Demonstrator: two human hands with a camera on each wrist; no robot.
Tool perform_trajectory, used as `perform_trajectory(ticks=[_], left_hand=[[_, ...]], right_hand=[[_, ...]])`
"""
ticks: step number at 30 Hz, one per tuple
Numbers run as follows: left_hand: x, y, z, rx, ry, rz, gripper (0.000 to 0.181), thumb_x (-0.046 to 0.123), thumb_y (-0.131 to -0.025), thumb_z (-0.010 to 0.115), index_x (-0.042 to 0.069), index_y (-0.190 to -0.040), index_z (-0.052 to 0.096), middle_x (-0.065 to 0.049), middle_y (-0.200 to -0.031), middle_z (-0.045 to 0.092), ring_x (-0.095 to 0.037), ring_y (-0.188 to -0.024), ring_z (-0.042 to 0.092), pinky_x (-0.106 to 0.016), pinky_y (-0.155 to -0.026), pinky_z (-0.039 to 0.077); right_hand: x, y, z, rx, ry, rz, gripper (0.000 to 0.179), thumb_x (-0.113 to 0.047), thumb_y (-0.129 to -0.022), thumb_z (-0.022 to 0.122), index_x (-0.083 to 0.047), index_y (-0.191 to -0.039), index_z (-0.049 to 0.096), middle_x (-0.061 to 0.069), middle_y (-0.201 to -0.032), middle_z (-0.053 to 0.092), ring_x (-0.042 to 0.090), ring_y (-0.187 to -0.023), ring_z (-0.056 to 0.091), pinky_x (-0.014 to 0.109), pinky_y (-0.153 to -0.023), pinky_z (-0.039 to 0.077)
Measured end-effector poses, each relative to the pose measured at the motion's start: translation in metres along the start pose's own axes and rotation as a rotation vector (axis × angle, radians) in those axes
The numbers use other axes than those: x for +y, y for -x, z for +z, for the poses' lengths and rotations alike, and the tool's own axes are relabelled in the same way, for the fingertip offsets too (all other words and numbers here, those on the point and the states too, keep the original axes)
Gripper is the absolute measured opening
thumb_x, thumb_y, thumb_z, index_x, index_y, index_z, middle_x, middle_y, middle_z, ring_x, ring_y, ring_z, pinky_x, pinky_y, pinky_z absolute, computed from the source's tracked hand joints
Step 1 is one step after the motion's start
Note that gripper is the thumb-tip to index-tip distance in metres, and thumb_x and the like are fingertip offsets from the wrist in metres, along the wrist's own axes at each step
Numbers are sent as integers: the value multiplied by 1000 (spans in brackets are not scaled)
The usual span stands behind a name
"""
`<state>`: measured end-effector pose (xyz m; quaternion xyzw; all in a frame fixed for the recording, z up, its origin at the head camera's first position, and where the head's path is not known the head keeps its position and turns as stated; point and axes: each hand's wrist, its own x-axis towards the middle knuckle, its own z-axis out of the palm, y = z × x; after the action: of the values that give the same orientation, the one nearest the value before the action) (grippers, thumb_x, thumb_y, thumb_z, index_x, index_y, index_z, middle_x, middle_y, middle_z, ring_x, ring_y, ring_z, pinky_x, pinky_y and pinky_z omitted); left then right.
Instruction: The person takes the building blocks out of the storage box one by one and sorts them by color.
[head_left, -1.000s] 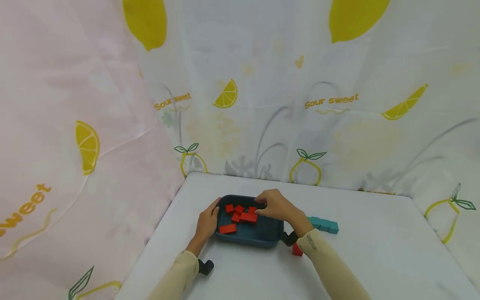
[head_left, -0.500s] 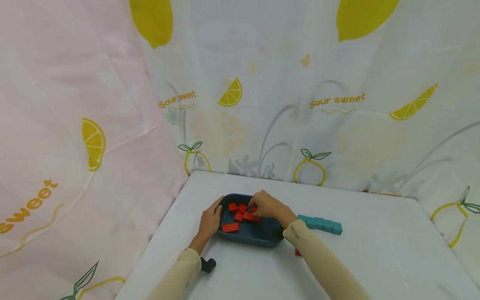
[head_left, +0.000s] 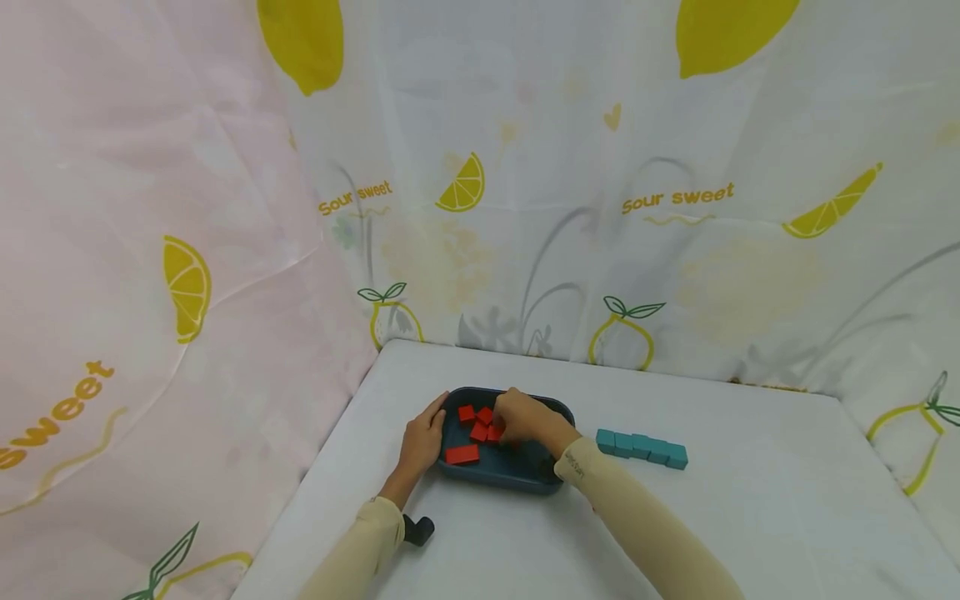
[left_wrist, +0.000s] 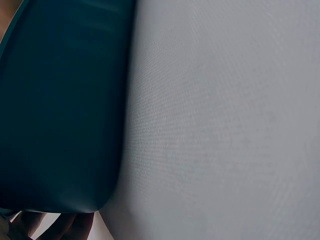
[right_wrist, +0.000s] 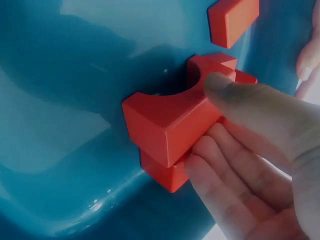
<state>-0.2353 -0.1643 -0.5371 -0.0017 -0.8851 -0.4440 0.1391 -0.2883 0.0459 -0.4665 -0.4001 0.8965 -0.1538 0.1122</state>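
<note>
A dark blue rectangular tub stands on the white table, holding several red toy blocks. At its left end my left hand grips the rim, its fingers lying along the outer wall; those fingers show at the tub's end in the left wrist view. My right hand reaches down inside and pinches a red arch block, thumb on top and fingertips at its side. Under the arch lies another red block. A red block sits apart, and a rectangular red block lies near the tub's front left.
Several teal blocks form a row on the table, right of the tub. Beneath the right forearm a sliver of red shows. Lemon-print curtains enclose the back and left side.
My right hand has moved left and lower in the tub, down onto the red blocks. My left hand stays at the tub's left end. The red block on the table is now mostly behind the right sleeve.
</note>
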Motion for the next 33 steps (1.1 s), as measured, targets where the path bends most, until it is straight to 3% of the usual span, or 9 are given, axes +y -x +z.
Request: perform_trajectory(ticks=[9, 15, 23, 26, 30, 33], left_hand=[[-3, 1, 4, -3, 4, 7, 39, 16, -103, 49, 12, -142, 53, -10, -140, 54, -28, -130, 49, -47, -108, 38], [-4, 2, 5, -9, 6, -1, 39, 16, -103, 49, 14, -142, 53, -10, -139, 54, -28, -130, 49, -47, -108, 39], [-4, 3, 5, -6, 20, 10, 39, 15, -103, 49, 13, -141, 53, -11, -139, 54, -28, -129, 49, -48, -107, 39], [-3, 3, 5, -9, 19, 15, 39, 14, -103, 49, 12, -142, 53, -11, -139, 54, -29, -129, 50, -48, -107, 39], [-1, 2, 2, -4, 22, 17, 39, 14, -103, 49, 11, -141, 53, -12, -139, 54, -30, -129, 50, -49, -107, 39], [0, 0, -1, 1, 23, 10, 39, 14, -103, 49, 11, -141, 53, -12, -139, 54, -30, -129, 49, -49, -107, 39]], right_hand=[[-6, -2, 7, -83, 52, 140, 15, -1, -71, 80, -10, -76, 69, -5, -67, 57, 9, -57, 49, 21, -50, 45], [-9, 0, 8, -101, 67, 161, 18, 1, -72, 79, -11, -72, 65, -4, -64, 55, 10, -53, 47, 21, -46, 42], [-5, 5, -2, -57, 93, 59, 27, -11, -77, 79, -14, -57, 61, -9, -51, 43, 7, -49, 39, 19, -43, 35], [-3, 11, -11, -14, 79, 17, 24, -16, -79, 80, -13, -61, 65, -10, -52, 47, 6, -50, 42, 19, -45, 38], [-1, 23, -25, 34, 67, -19, 8, -8, -77, 79, -9, -73, 73, -10, -58, 55, 7, -53, 45, 20, -49, 41], [2, 34, -35, 64, 76, -31, 8, -1, -73, 76, -8, -74, 74, -9, -59, 53, 8, -55, 41, 21, -50, 38]])
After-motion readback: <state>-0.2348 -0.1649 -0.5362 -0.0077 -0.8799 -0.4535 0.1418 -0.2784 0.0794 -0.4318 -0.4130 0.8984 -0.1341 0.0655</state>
